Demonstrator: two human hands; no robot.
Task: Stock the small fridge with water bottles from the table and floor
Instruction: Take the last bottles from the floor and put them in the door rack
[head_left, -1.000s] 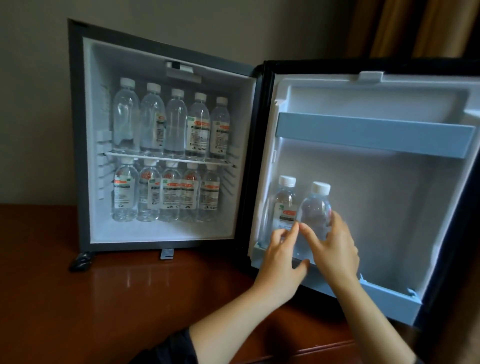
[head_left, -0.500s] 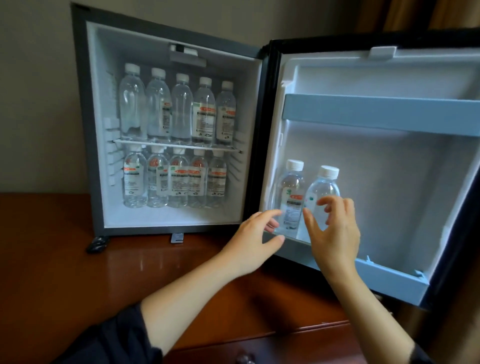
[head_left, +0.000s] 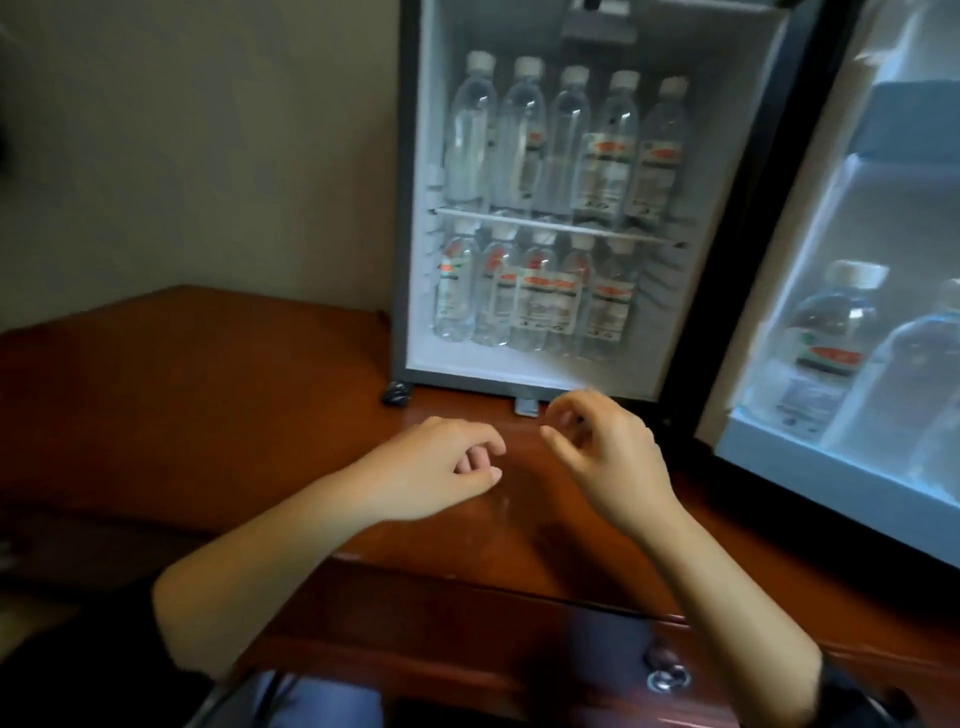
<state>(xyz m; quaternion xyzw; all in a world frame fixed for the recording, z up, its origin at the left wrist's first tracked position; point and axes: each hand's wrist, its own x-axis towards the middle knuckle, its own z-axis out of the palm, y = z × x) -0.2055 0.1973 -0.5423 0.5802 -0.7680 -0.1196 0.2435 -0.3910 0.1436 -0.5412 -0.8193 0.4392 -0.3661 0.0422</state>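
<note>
Fingers (head_left: 480, 452) of the left hand (head_left: 436, 467) curl loosely and hold nothing; those of the right hand (head_left: 608, 457) are half bent, thumb near forefinger, also empty. Both hands hover above the worktop (head_left: 234, 395) near its front edge, just before the open fridge (head_left: 550, 208). Bottles (head_left: 566, 150) fill both shelves inside, and two more (head_left: 826, 353) stand at the hinge end of the door rack (head_left: 831, 478). No loose bottle shows on the worktop, so the next likely comes from the floor, out of view. Grip it round the middle, upright, and set it in the rack's free space beside those two.
</note>
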